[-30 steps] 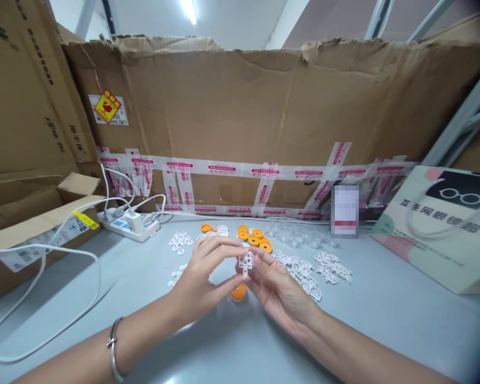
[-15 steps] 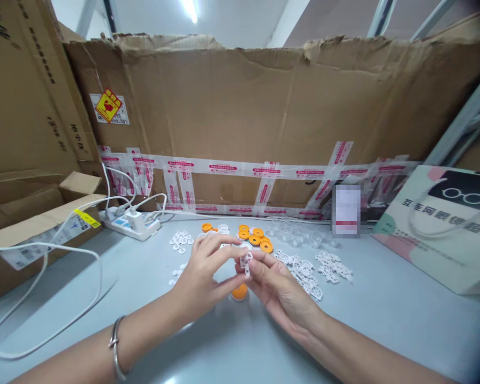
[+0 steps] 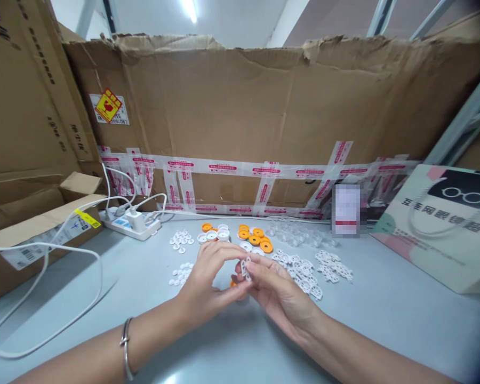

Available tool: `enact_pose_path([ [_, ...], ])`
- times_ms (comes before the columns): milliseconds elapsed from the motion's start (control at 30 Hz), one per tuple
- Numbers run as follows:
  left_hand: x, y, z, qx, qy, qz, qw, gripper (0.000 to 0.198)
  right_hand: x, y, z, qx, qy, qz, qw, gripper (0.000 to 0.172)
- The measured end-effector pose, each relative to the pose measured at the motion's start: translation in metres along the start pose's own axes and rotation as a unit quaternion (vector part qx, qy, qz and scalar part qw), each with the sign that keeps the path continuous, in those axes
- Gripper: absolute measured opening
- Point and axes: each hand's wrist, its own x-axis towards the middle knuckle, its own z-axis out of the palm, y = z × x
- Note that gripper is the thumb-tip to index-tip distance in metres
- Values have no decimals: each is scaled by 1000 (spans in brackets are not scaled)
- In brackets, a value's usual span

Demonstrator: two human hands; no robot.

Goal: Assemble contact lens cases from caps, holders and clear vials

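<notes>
Head view: fingertips of the left hand (image 3: 208, 278) and right hand (image 3: 282, 296) pinch one white plastic piece (image 3: 246, 268) between them. Since a second ago it has come lower and tilted, so the hands nearly cover the orange disc (image 3: 232, 284) on the grey table (image 3: 104, 282). The handling goes on close above it, with loose white parts (image 3: 304, 269) just to the right.

Makeshift assembly bench: cardboard walls (image 3: 264, 106), sorted plastic parts (image 3: 304, 266).
</notes>
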Motion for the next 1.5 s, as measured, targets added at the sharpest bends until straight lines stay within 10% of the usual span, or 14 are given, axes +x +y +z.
enact_pose_path([
  [967,0,3,-3,-84,1,5,996,39,-2,8,-1,63,-39,32,997,28],
  [1167,0,0,-4,-63,35,-14,997,41,9,-25,-15,-147,-32,25,988,31],
  [1300,-1,-3,-5,-48,34,-23,998,40,22,-76,-58,-452,71,-85,885,26],
  [1500,-4,-5,-3,-53,0,-23,998,40,25,-104,-113,-771,73,56,630,15],
])
